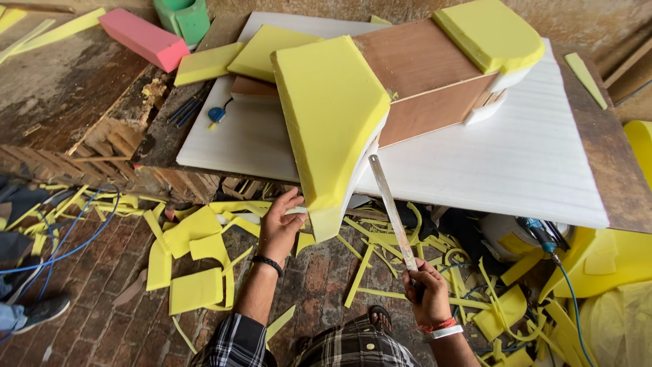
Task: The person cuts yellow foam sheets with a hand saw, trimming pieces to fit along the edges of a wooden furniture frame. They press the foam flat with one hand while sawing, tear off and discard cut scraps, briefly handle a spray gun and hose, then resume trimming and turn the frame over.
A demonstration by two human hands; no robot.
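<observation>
- The yellow foam pad (331, 115) lies straight ahead of you and above both hands, glued over the near end of the plywood frame (424, 81). Its lower edge overhangs the table and hangs down toward you.
- Its long axis runs away from you, from that hanging lip up to the far edge, tilted slightly left.
- Your left hand (280, 228) is the nearer 1: its fingertips touch the lower left of the hanging lip, fingers spread and not closed round anything.
- Your right hand (428, 292) sits lower and to the right, fist clenched around the handle of the long blade (388, 207). The blade slants up and left, with its tip at the pad's right edge where the foam meets the white side strip (370, 153).
- The pad looks thick, soft and bright yellow, broad on top, curving down into a narrower tongue, with clean-cut sides.
- A second rounded yellow cushion (489, 34) caps the frame's far end.
- The frame rests on a ribbed white sheet (516, 170) on the table.
- Flat foam offcuts (234, 61), a pink block (142, 37) and a green container (183, 19) lie at the far left.
- Yellow trimmings (197, 265) litter the brick floor below, along with blue cable (75, 238).
</observation>
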